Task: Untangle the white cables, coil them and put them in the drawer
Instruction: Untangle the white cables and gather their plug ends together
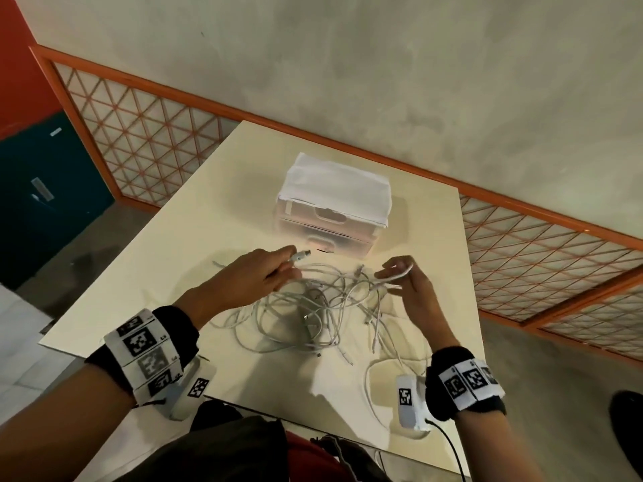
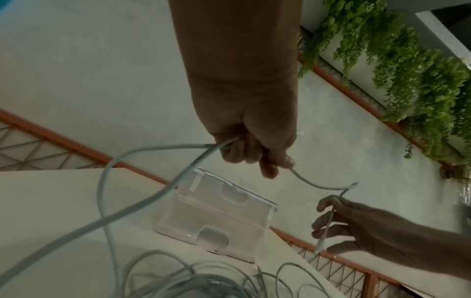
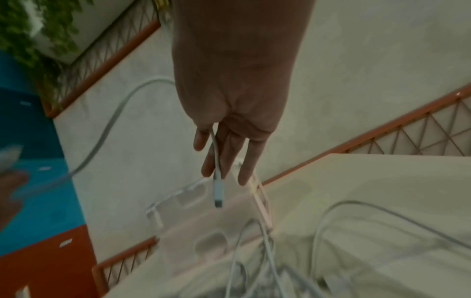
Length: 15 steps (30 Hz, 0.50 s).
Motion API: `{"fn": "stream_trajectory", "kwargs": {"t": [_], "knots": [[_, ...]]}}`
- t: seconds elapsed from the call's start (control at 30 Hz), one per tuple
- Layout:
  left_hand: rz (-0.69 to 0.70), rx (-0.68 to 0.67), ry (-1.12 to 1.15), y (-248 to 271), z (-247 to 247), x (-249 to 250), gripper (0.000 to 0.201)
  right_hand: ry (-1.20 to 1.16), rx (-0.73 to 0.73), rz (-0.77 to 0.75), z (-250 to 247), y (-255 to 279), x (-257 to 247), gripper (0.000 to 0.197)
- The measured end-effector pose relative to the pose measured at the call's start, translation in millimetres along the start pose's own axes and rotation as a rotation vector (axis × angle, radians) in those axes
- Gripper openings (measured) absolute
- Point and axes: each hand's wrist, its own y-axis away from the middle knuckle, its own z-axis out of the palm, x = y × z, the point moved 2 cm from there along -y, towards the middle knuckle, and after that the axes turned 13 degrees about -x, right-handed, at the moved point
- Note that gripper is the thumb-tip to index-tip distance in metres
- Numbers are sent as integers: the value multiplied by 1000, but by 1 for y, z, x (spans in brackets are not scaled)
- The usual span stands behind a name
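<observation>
A tangle of white cables (image 1: 313, 307) lies on the cream table (image 1: 174, 266), in front of a translucent drawer unit (image 1: 330, 220) with both drawers closed. My left hand (image 1: 288, 264) hovers over the pile's left side and grips one white cable just behind its plug (image 1: 302, 255); in the left wrist view the cable (image 2: 163, 193) runs through its curled fingers (image 2: 242, 153). My right hand (image 1: 396, 276) is raised over the pile's right side and pinches another stretch of cable. In the right wrist view a plug (image 3: 218, 195) dangles below its fingers (image 3: 244, 161).
A white cloth (image 1: 334, 182) covers the top of the drawer unit. One cable loop (image 1: 374, 380) trails toward the table's near right edge. An orange lattice railing (image 1: 156, 133) runs behind the table, and a blue cabinet (image 1: 45, 189) stands to the left.
</observation>
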Motion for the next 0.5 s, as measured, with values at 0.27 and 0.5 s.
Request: {"fn": "stream_trajectory", "kwargs": {"t": [0.27,0.5], "knots": [[-109,-509,115,2,31,-7,20,437,-369,312,-45,36,23,52],[-173,-751,165,-4,61,0,28,526,-170,143,-14,34,23,47]]}}
